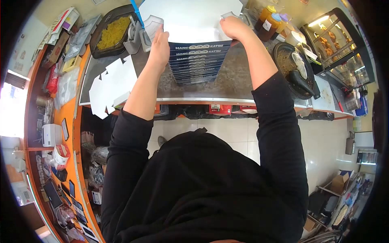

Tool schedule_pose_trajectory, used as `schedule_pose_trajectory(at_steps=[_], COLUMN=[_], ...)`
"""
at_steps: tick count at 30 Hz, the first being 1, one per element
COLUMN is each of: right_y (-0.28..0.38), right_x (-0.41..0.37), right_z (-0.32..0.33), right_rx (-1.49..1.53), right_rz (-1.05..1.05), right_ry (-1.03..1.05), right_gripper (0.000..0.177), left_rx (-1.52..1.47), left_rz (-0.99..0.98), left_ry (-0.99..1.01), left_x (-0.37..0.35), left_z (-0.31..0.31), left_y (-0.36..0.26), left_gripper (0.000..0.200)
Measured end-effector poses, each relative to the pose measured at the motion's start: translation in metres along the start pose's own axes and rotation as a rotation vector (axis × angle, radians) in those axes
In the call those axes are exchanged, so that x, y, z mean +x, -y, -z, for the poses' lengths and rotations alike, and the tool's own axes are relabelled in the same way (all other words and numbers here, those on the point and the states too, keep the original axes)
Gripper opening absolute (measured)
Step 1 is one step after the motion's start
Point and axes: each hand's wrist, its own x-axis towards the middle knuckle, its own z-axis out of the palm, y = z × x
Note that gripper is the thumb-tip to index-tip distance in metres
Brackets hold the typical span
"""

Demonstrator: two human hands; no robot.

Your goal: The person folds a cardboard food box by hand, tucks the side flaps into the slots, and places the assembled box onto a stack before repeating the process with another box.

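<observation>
A tall stack of dark blue boxes (194,65) with printed lettering stands on the grey counter. On top lies an open box with a white inside (194,20) and its lid side raised. My left hand (160,46) is at the box's left front corner, fingers pressed together on its side flap. At the right front corner my right hand (235,28) is closed on the other flap, its fingertips partly hidden. A flat white cardboard blank (115,85) lies on the counter to the left, over its front edge.
Behind my left hand is a black tray of yellow food (114,33). To the right are sauce bottles (269,25), a round dark pan (289,67) with a utensil, and a glass food display (338,44). The counter's metal edge (194,99) runs in front of me.
</observation>
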Motion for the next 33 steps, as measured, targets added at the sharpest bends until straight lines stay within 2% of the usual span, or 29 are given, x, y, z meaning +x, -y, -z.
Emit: schedule_pose_trajectory(at_steps=[2,5,9,11,12,13,14,15,16,17,18,19,22,25,28,31,33], right_y=[0.004,-0.005,-0.016,-0.014,-0.024,-0.036,-0.041,-0.026,-0.021,-0.023,-0.026,-0.024,0.002,0.039,0.075,0.097,0.107], right_x=[-0.008,0.003,0.013,-0.004,-0.012,-0.023,-0.042,-0.075,-0.097,-0.112,-0.124,-0.134,-0.15,-0.162,-0.167,-0.16,-0.159], right_z=[-0.003,-0.014,-0.018,-0.004,-0.001,0.0,-0.003,-0.004,-0.013,-0.03,-0.049,-0.065,-0.11,-0.159,-0.207,-0.267,-0.294], right_rx=[0.02,-0.092,-0.008,0.02,-0.137,-0.293,-0.002,0.409,0.588,0.675,0.641,0.576,0.508,0.665,0.624,0.623,0.598], right_rz=[-0.022,0.015,-0.02,-0.102,0.034,0.171,0.222,0.222,0.298,0.419,0.488,0.536,0.706,0.683,0.598,0.491,0.431], right_ry=[-0.059,-0.006,-0.023,0.013,-0.221,-0.45,-0.595,-0.607,-0.69,-0.802,-0.885,-0.857,-0.687,-0.526,-0.295,-0.113,-0.014], right_gripper=[0.03,0.032,0.045,0.053,0.058,0.063,0.054,0.045,0.036,0.036,0.033,0.03,0.024,0.02,0.017,0.016,0.017], left_rx=[-0.008,0.018,0.026,-0.083,-0.137,-0.022,0.068,0.414,0.642,0.871,1.115,1.369,1.697,1.426,1.167,1.107,1.111], left_rz=[0.016,0.046,0.051,-0.135,-0.221,-0.285,-0.304,-0.24,-0.17,-0.095,0.03,0.145,0.078,0.178,-0.051,-0.04,0.122], left_ry=[-0.029,-0.069,0.015,0.059,0.079,0.108,0.143,0.2,0.258,0.32,0.329,0.408,0.484,0.492,0.522,0.655,0.745], left_x=[0.002,-0.005,0.003,-0.005,-0.015,-0.027,-0.037,-0.044,-0.05,-0.058,-0.074,-0.082,-0.093,-0.076,-0.073,-0.078,-0.069], left_z=[-0.001,0.0,0.017,0.04,0.056,0.078,0.101,0.136,0.17,0.2,0.224,0.251,0.304,0.319,0.313,0.289,0.277], left_y=[0.008,0.022,0.037,0.04,0.041,0.036,0.044,0.051,0.068,0.089,0.104,0.128,0.166,0.161,0.157,0.157,0.132], left_gripper=[0.061,0.063,0.066,0.067,0.068,0.067,0.069,0.074,0.077,0.08,0.086,0.085,0.075,0.059,0.04,0.032,0.031])
